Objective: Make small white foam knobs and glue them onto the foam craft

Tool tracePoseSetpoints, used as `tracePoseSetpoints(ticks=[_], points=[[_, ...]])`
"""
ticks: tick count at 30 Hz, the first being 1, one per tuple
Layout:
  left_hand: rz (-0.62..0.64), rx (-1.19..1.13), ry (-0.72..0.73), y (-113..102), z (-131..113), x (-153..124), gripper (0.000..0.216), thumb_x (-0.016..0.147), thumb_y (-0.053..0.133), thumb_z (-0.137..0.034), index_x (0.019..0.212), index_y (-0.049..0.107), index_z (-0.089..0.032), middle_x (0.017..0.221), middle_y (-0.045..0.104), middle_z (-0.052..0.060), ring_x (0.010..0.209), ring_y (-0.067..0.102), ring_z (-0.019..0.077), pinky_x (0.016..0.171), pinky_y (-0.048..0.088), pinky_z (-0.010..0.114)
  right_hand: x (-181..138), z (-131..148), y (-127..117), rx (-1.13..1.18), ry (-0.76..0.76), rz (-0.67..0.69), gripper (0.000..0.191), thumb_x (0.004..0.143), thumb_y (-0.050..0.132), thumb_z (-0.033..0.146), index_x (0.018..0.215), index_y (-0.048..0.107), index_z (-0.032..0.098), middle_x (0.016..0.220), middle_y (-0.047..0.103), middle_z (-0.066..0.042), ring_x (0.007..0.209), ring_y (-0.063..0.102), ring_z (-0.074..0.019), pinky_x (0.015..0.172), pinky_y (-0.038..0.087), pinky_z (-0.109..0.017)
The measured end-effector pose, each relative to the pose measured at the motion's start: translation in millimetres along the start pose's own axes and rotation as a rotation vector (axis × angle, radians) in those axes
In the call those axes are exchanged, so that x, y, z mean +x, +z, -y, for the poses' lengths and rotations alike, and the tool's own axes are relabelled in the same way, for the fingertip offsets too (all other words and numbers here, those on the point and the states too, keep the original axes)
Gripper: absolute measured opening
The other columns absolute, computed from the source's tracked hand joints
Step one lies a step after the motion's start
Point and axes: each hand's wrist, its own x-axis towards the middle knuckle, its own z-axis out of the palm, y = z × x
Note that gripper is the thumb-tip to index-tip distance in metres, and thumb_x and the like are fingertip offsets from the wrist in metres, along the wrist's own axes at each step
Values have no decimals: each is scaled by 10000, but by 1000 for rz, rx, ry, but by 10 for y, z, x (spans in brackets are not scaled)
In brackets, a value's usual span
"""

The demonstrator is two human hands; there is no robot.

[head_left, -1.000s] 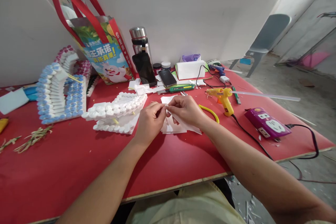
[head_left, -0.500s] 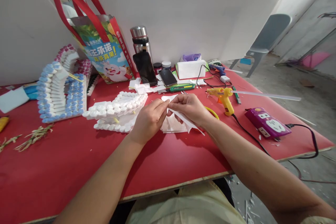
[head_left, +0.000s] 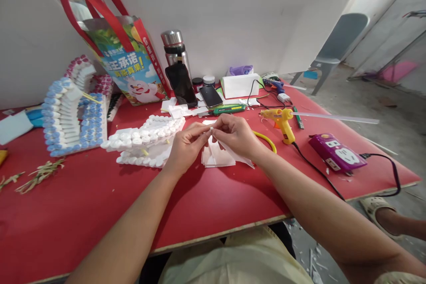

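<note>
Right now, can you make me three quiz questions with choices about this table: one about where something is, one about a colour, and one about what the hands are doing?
1. Where does the glue gun lie?
A. right of the hands
B. inside the bag
C. on the chair

2. What colour is the table?
A. green
B. red
C. white

3. What are the left hand and right hand doing?
A. resting flat
B. holding a phone
C. pinching a white paper piece

Answers: 1 A, it lies on the tabletop right of the hands. 2 B, the top is bright red. 3 C, both hands' fingers meet on the paper.
</note>
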Motion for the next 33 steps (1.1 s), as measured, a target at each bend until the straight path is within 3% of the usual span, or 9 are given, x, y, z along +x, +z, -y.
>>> tracePoseSetpoints(ticks=[10,18,20,22,25,27,33], points=[[-62,191,127,-2,28,-16,196,966,635,-319,1054,790,-236,890,625,34,825,598,157,747,497,296,8,-31,-4,-146,-34,32,110,927,606,294,873,618,200,759,709,-8,536,624,-128,557,465,-264],[-103,498,233,74,33,-41,168,992,551,-257,971,705,-194,921,626,48,854,609,175,754,489,300,0,24,56,-294,9,-40,126,848,666,209,737,606,214,682,693,-10,583,653,-167,586,475,-280],[-115,497,225,81,23,-38,143,979,559,-241,950,688,-186,929,628,48,843,607,171,733,484,292,13,38,60,-175,86,-65,154,834,701,220,718,601,211,674,687,-17,604,677,-184,580,507,-287],[-114,464,198,77,5,-31,134,971,570,-243,934,684,-181,934,638,48,832,607,165,723,480,285,37,43,40,96,238,-52,196,872,703,285,726,602,202,675,688,-32,613,699,-198,586,555,-307],[-107,391,140,56,-20,-17,137,965,578,-254,927,689,-181,941,658,44,852,619,163,744,485,277,78,21,-23,498,534,73,301,941,658,420,776,630,169,701,707,-83,614,712,-218,623,623,-370],[-110,352,103,38,-25,-11,144,959,581,-263,932,696,-182,931,670,40,848,625,163,741,489,272,100,-12,-63,620,659,168,355,942,660,469,812,658,139,720,711,-108,619,711,-225,636,644,-397],[-110,290,63,-7,4,-6,153,940,611,-292,941,717,-182,893,697,31,813,635,164,754,498,282,110,-71,-105,686,637,156,293,848,795,414,864,697,139,715,684,-57,627,665,-182,638,664,-372]])
